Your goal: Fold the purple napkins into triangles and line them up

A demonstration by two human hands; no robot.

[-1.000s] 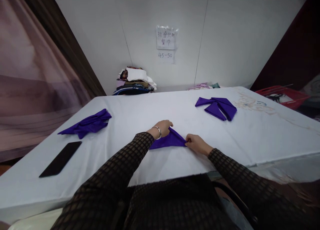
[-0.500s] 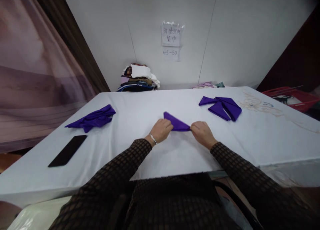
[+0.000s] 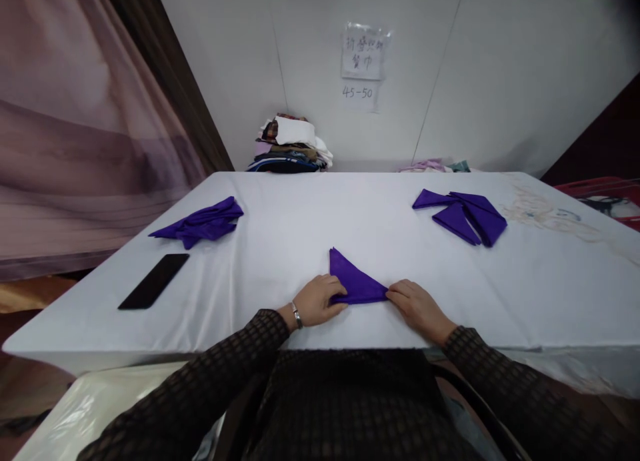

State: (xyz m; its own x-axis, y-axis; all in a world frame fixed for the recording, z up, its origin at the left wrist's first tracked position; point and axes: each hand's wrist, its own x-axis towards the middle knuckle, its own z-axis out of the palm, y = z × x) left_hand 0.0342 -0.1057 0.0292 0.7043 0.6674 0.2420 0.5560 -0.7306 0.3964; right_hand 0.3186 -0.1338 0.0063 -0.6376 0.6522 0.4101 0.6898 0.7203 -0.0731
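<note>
A purple cloth napkin [image 3: 354,284], folded into a small triangle, lies near the front edge of the white-covered table [image 3: 310,227]. My left hand [image 3: 317,299] pinches its left corner with curled fingers. At its right corner my right hand [image 3: 417,304] holds the tip between closed fingers. Both forearms are in dark checked sleeves, and a bracelet sits on my left wrist.
A loose bunch of purple napkins [image 3: 203,221] lies at the left, folded purple napkins [image 3: 465,214] at the far right. A black phone [image 3: 154,289] rests near the left edge. Stacked clothes [image 3: 293,144] sit behind the table under a paper sign [image 3: 365,54].
The napkin was turned over from a wide flat triangle into a smaller one pointing away. My hands kept hold of its corners throughout.
</note>
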